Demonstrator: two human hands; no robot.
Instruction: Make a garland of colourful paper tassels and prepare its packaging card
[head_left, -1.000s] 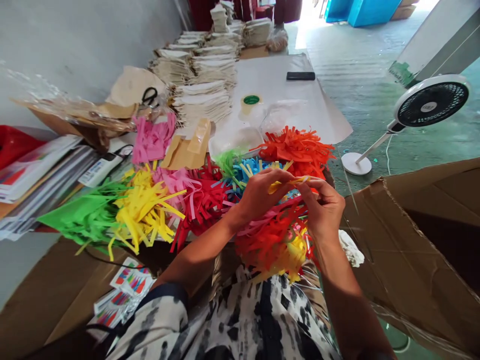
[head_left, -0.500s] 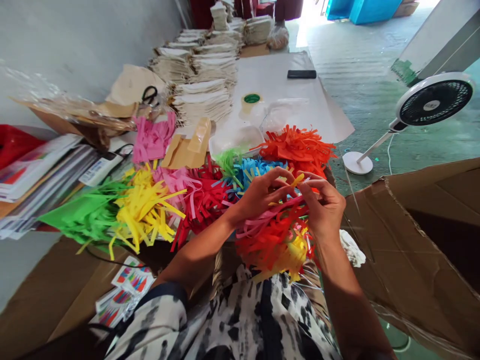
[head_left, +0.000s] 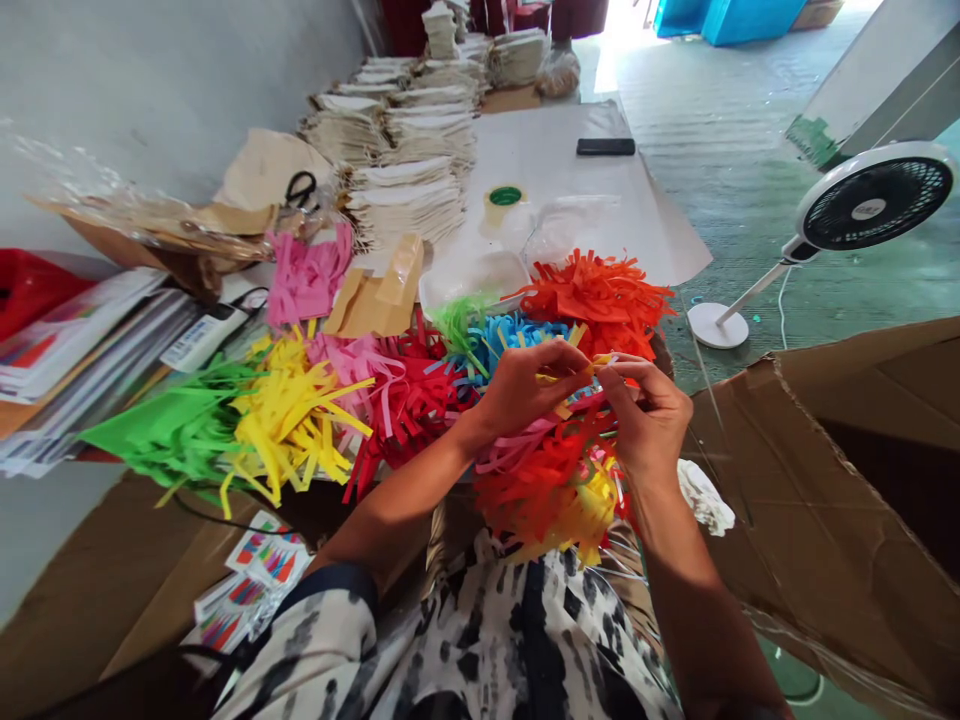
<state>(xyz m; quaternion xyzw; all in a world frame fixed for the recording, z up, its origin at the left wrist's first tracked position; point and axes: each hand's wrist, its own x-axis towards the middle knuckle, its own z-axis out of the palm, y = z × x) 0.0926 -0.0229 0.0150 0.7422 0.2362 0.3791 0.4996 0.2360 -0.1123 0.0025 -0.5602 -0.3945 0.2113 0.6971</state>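
My left hand (head_left: 534,382) is closed, its fingertips pinching a yellow paper strip (head_left: 602,362). Meeting it at the fingertips, my right hand (head_left: 646,408) is closed on the same strip, with a bit of white showing there. Below both hands, a bunch of red, orange, pink and yellow fringed paper (head_left: 536,475) hangs over my lap. Just beyond the hands lie blue fringe (head_left: 501,342) and a pile of orange-red fringe (head_left: 600,300). My palms hide part of the strip and whatever it is fixed to.
Yellow (head_left: 289,420), green (head_left: 176,430) and crimson fringe (head_left: 409,395) lie to the left. Stacked cream bags (head_left: 409,200), a tape roll (head_left: 504,198), scissors (head_left: 301,189) and a phone (head_left: 606,147) are farther back. At right stand a fan (head_left: 874,200) and an open cardboard box (head_left: 832,470).
The yellow strip's end, which stuck up between my fingertips, now lies lower and flatter. My left fingers have closed in nearer to the right ones.
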